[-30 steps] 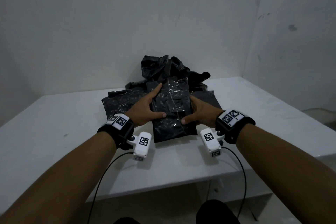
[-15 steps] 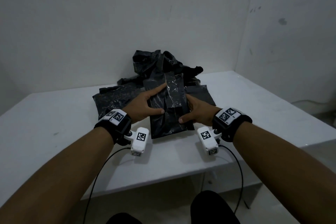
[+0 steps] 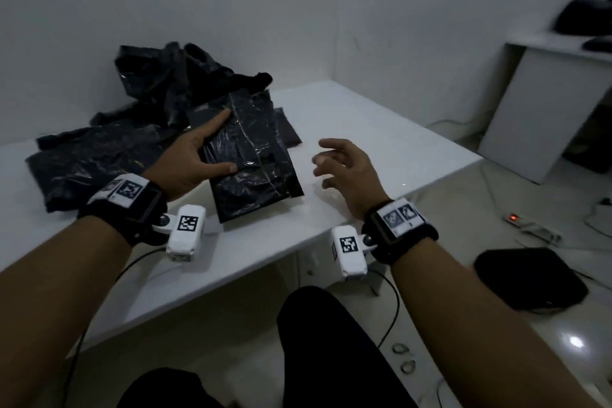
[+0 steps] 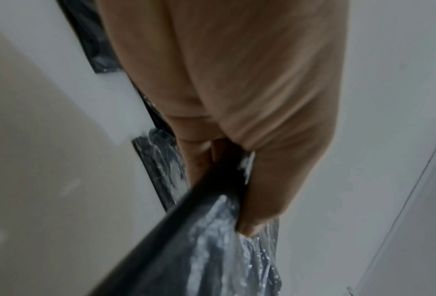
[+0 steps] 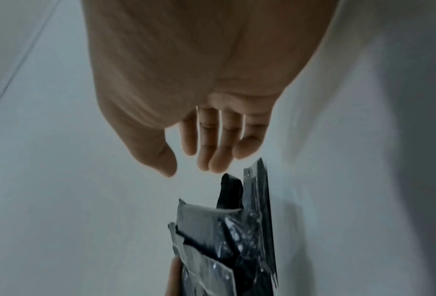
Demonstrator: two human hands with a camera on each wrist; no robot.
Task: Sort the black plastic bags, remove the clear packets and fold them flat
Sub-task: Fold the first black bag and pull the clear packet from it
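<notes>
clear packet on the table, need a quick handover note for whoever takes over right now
Left hand holds the clear packet of black bags by its left edge, thumb on top.
Right hand is open, holds nothing, off to the packet's right above the white table.
Loose black bags lie crumpled behind; flatter ones to the left.
Done: packet picked out of the pile.
Left: move it aside, fold the bags flat.

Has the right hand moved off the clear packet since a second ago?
Yes. The right hand has let go and pulled right, away from the clear packet, and now hovers open over the table.
</notes>
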